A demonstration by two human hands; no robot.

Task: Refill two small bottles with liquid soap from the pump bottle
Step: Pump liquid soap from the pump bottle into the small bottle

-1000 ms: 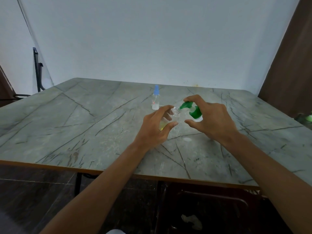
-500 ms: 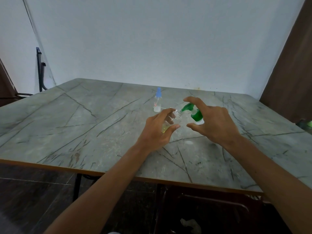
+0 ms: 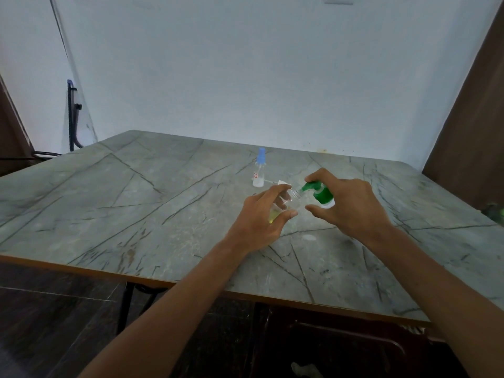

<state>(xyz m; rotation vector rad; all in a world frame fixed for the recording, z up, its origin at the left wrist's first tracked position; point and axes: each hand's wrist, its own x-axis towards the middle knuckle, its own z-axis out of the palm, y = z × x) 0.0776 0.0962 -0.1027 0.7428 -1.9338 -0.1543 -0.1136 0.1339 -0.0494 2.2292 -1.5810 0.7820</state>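
My left hand [image 3: 260, 218] grips a small clear bottle [image 3: 283, 205], tilted so that its open neck points right; some yellowish liquid sits in its lower part. The green pump head [image 3: 319, 193] of the pump bottle touches that neck with its nozzle. My right hand [image 3: 350, 207] wraps the pump bottle, index finger on top of the pump; the bottle's body is hidden behind the hand. A second small clear bottle with a blue cap [image 3: 259, 170] stands upright further back on the table.
The grey marble-patterned table [image 3: 136, 203] has its front edge close to me. A dark chair [image 3: 349, 339] is tucked under it on the right. A black metal frame [image 3: 73, 115] leans against the wall at the left.
Both hands hold the same pose with the nozzle at the small bottle's neck; the view has shifted slightly.
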